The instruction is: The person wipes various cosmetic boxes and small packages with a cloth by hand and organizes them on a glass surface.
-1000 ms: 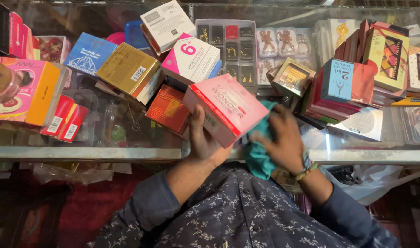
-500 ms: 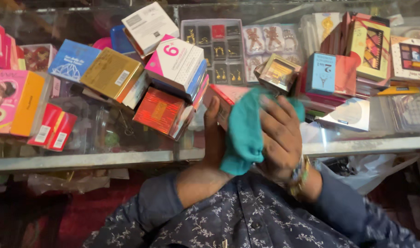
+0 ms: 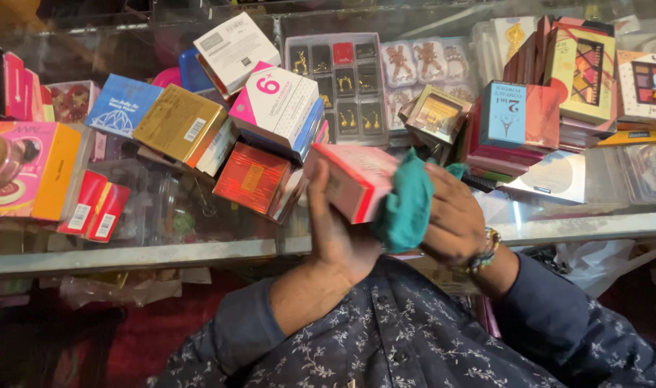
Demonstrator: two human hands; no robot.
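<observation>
We hold a box (image 3: 356,188) above the near edge of the bench (image 3: 127,253), our left hand (image 3: 338,233) under it and our right hand (image 3: 453,223) just to its right, with a cloth (image 3: 407,208) pressed between that hand and the box. Left of the box, cartons (image 3: 220,122) lie heaped on the bench. Behind it sits a tray of earrings (image 3: 342,86). To the right, flat packs (image 3: 550,108) stand stacked, a bag (image 3: 601,259) below them.
</observation>
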